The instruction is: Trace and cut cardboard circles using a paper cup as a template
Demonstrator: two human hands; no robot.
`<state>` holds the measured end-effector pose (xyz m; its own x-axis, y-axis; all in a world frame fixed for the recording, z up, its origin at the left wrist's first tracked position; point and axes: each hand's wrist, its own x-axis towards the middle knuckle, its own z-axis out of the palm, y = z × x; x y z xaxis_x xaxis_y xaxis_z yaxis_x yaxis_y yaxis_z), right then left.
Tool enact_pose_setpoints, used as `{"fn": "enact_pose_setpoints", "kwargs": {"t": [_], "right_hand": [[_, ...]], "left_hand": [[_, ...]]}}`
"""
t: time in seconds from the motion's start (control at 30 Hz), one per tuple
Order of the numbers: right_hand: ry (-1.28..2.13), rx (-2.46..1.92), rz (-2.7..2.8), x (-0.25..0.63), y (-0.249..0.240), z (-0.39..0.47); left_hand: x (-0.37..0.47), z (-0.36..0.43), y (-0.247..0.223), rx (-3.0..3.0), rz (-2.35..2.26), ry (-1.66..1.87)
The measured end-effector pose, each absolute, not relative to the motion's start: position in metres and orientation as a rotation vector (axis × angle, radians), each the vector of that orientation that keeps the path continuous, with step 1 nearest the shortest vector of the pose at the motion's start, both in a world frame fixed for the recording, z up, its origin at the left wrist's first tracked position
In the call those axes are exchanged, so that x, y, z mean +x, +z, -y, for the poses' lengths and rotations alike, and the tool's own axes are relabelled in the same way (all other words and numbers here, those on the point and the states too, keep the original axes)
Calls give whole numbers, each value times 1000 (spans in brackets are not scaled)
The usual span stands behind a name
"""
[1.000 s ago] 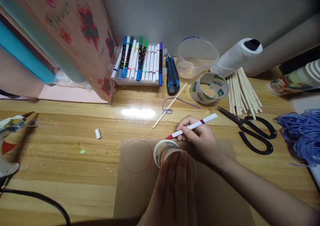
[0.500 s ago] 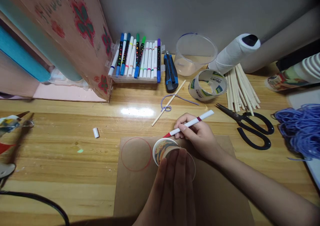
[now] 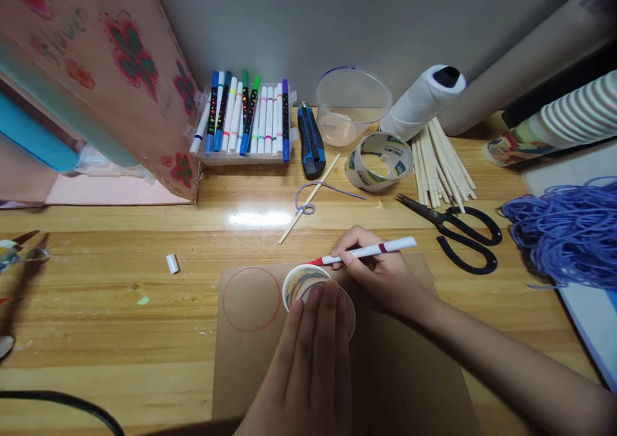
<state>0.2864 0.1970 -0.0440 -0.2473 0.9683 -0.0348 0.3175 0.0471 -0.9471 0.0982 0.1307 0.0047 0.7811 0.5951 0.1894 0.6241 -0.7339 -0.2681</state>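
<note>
My left hand (image 3: 306, 359) presses down on an upside-down paper cup (image 3: 295, 280), its fingers lying together over the cup's base and hiding much of it. The cup stands rim down on a sheet of brown cardboard (image 3: 405, 365). Between the fingers and thumb of my right hand (image 3: 378, 275) is a white marker (image 3: 393, 245) with a red tip. That tip is at the far edge of the cup's rim, near the cardboard's back edge. Left of the cup, a red circle outline (image 3: 251, 299) is drawn on the cardboard.
Behind are a marker case (image 3: 241, 158), utility knife (image 3: 311, 143), clear plastic tub (image 3: 354, 101), tape roll (image 3: 378, 163) and wooden sticks (image 3: 441, 166). Scissors (image 3: 453, 224) and purple cord (image 3: 563, 236) lie right. A white cap (image 3: 172, 263) is left, near a painted cardboard box (image 3: 110, 69).
The marker's tip has moved slightly left along the cup's far rim, and the marker lies flatter. My left hand stays on the cup. The whole view has shifted a little.
</note>
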Motion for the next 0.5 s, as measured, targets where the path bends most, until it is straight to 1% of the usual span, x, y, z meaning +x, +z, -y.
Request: {"fn": "enact_pose_setpoints", "kwargs": {"t": [0.23, 0.33, 0.5], "right_hand": [[1036, -1229, 1808, 309, -51, -168], [1036, -1198, 1828, 310, -49, -157], [1034, -1294, 1904, 308, -43, -140]], "left_hand": [[97, -133, 6, -2664, 932, -165], [95, -135, 9, -2692, 909, -162], [96, -138, 13, -2719, 895, -184]]}}
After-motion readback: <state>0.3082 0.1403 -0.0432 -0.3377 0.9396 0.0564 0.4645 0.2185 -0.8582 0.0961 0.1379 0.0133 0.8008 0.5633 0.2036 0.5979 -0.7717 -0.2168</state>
